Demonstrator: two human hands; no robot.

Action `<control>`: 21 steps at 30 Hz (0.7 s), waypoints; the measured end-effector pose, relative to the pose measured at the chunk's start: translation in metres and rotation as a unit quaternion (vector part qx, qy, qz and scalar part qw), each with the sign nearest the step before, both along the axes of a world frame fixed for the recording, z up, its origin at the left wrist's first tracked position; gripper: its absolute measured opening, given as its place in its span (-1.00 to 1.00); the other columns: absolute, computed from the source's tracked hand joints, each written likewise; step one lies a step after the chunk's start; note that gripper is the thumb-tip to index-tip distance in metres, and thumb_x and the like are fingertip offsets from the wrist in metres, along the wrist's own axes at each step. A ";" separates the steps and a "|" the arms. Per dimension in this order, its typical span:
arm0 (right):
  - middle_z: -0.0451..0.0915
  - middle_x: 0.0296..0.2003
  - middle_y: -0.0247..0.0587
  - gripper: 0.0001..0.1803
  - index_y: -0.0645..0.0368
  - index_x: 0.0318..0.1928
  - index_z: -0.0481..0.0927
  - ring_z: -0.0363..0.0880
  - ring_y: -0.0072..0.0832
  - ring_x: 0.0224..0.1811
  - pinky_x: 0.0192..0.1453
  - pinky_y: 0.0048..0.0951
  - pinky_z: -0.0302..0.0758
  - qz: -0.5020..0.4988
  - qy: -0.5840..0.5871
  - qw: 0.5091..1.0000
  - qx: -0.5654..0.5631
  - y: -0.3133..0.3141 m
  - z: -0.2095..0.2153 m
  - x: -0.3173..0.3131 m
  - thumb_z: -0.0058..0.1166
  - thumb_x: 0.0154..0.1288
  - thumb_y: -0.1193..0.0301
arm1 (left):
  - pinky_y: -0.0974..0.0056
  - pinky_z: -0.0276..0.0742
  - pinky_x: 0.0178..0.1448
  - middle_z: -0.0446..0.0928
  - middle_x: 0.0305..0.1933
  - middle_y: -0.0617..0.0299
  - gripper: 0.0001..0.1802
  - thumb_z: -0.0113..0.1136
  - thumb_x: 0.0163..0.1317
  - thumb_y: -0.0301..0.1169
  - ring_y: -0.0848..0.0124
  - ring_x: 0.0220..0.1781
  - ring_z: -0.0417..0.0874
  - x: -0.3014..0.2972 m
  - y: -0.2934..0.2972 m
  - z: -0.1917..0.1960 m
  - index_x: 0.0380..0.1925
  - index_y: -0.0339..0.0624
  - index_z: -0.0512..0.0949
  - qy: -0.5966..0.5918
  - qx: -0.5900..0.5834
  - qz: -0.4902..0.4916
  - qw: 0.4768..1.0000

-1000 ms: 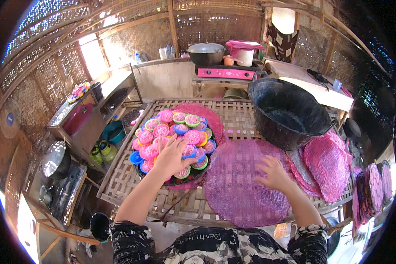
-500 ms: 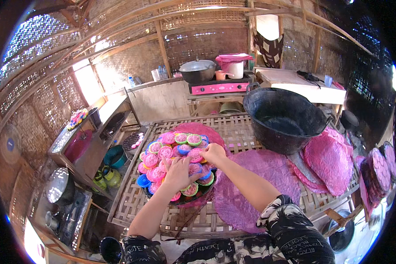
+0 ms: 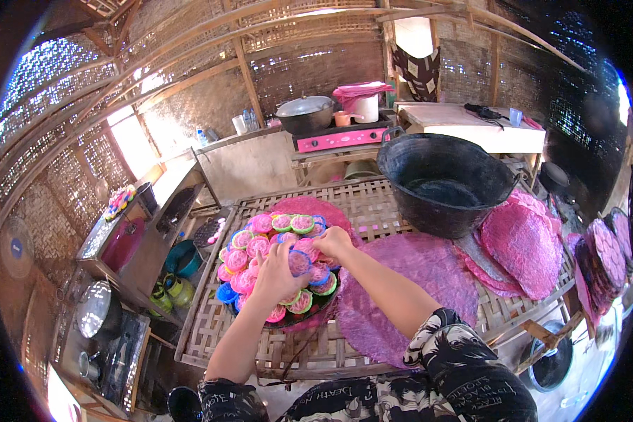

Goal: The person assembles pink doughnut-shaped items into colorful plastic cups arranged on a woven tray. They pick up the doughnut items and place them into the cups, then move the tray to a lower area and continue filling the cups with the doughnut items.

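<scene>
A heap of small pink, green and blue plastic cups [image 3: 258,246], each with pink shredded stuff in it, is piled on a dark round tray [image 3: 316,304]. My left hand [image 3: 278,273] is over the front of the heap, its thumb and fingers around a small blue cup [image 3: 299,263]. On the heap's right side my right hand [image 3: 336,243] has its fingertips pinched together at the rim of a small pink cup [image 3: 307,247]. The fingertips partly hide what they grip.
The woven bamboo table [image 3: 260,357] carries pink round sheets [image 3: 408,295], a big black basin [image 3: 446,186] and a stack of pink sheets [image 3: 520,246] at right. Behind stands a pink stove [image 3: 341,139] with a lidded pot [image 3: 305,116]. Shelves [image 3: 137,225] line the left.
My left hand has gone from lying spread over the cups to curling around a blue cup, which is raised a little. My right hand stays at the heap's right side. The view has shifted slightly.
</scene>
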State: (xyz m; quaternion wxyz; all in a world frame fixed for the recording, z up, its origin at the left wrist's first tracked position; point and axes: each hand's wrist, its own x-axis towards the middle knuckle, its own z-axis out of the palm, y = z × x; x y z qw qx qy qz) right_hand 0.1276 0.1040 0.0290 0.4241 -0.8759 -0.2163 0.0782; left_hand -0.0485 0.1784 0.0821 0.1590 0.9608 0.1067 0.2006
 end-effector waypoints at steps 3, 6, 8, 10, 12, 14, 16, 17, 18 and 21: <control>0.64 -0.49 -0.16 -0.75 0.21 -0.46 0.66 0.62 -0.40 -0.42 -0.22 -0.37 0.56 0.053 0.071 0.995 0.055 -0.011 0.006 -0.001 0.21 0.01 0.26 | 0.06 0.30 0.27 0.34 0.16 -0.09 -0.08 0.48 -0.22 -0.11 0.00 0.21 0.36 -0.003 0.006 0.005 0.17 -0.16 0.26 -0.072 0.004 0.003 0.997; 0.59 -0.47 -0.30 -0.83 0.16 -0.37 0.61 0.55 -0.53 -0.43 -0.31 -0.42 0.53 0.115 0.280 0.918 0.257 -0.042 0.017 0.002 0.13 0.10 0.33 | 0.06 0.29 0.28 0.36 0.14 -0.08 -0.13 0.49 -0.24 -0.14 0.01 0.19 0.38 -0.007 0.005 0.010 0.12 -0.19 0.33 -0.083 -0.044 -0.023 0.995; 0.55 -0.46 -0.34 -0.87 0.11 -0.37 0.52 0.50 -0.58 -0.44 -0.36 -0.48 0.48 0.112 0.326 0.887 0.306 -0.077 0.024 0.007 0.14 0.13 0.35 | 0.07 0.30 0.26 0.40 0.10 -0.08 -0.15 0.51 -0.28 -0.20 0.02 0.17 0.41 -0.004 -0.006 0.008 0.08 -0.23 0.36 -0.078 -0.054 -0.068 0.993; 0.54 -0.48 -0.33 -0.85 0.12 -0.41 0.52 0.49 -0.57 -0.46 -0.38 -0.48 0.48 0.095 0.282 0.901 0.317 -0.118 0.024 0.010 0.16 0.13 0.34 | 0.07 0.30 0.26 0.42 0.08 -0.09 -0.11 0.51 -0.30 -0.22 0.02 0.17 0.41 0.003 -0.024 -0.001 0.10 -0.23 0.33 -0.083 -0.028 -0.137 0.987; 0.55 -0.48 -0.27 -0.86 0.12 -0.36 0.54 0.50 -0.44 -0.48 -0.34 -0.41 0.49 0.073 -0.010 0.982 0.174 -0.159 0.018 0.004 0.13 0.14 0.33 | 0.04 0.32 0.22 0.42 0.06 -0.09 -0.15 0.46 -0.28 -0.34 -0.07 0.12 0.40 0.015 -0.048 -0.016 0.10 -0.25 0.29 -0.042 0.000 -0.193 0.980; 0.56 -0.48 -0.24 -0.84 0.13 -0.35 0.53 0.50 -0.34 -0.46 -0.32 -0.36 0.48 0.089 -0.243 0.964 0.063 -0.195 0.008 -0.010 0.14 0.10 0.34 | 0.08 0.41 0.13 0.41 0.04 -0.09 -0.32 0.33 -0.19 -0.45 -0.03 0.07 0.41 0.028 -0.072 -0.033 0.03 -0.30 0.33 -0.008 0.135 -0.264 0.955; 0.55 -0.47 -0.23 -0.80 0.14 -0.37 0.48 0.50 -0.27 -0.42 -0.33 -0.34 0.46 0.141 -0.407 0.902 0.016 -0.225 -0.002 -0.025 0.20 0.02 0.37 | 0.14 0.45 0.08 0.38 0.05 -0.09 -0.40 0.24 -0.13 -0.48 0.04 0.06 0.41 0.040 -0.107 -0.052 0.01 -0.33 0.34 0.080 0.204 -0.257 0.941; 0.56 -0.43 -0.22 -0.78 0.13 -0.36 0.47 0.49 -0.23 -0.38 -0.31 -0.31 0.46 0.171 -0.411 0.894 -0.046 -0.238 -0.006 -0.033 0.21 -0.01 0.36 | 0.17 0.48 0.06 0.37 0.05 -0.09 -0.44 0.20 -0.10 -0.49 0.07 0.05 0.41 0.041 -0.119 -0.059 0.00 -0.34 0.34 0.111 0.227 -0.257 0.933; 0.56 -0.39 -0.21 -0.75 0.12 -0.35 0.47 0.49 -0.19 -0.34 -0.29 -0.29 0.46 0.200 -0.414 0.882 -0.102 -0.249 -0.010 -0.039 0.22 -0.03 0.35 | 0.19 0.49 0.04 0.37 0.05 -0.08 -0.51 0.11 -0.03 -0.49 0.10 0.04 0.42 0.040 -0.125 -0.063 -0.02 -0.36 0.36 0.089 0.257 -0.280 0.921; 0.56 -0.29 -0.24 -0.69 0.07 -0.29 0.48 0.49 -0.20 -0.19 -0.19 -0.23 0.49 0.193 -0.382 0.891 -0.150 -0.275 -0.010 -0.042 0.25 -0.08 0.32 | 0.18 0.50 0.06 0.34 0.10 -0.05 -0.52 0.08 0.03 -0.50 0.13 0.06 0.42 0.041 -0.136 -0.069 0.03 -0.35 0.36 0.065 0.225 -0.368 0.900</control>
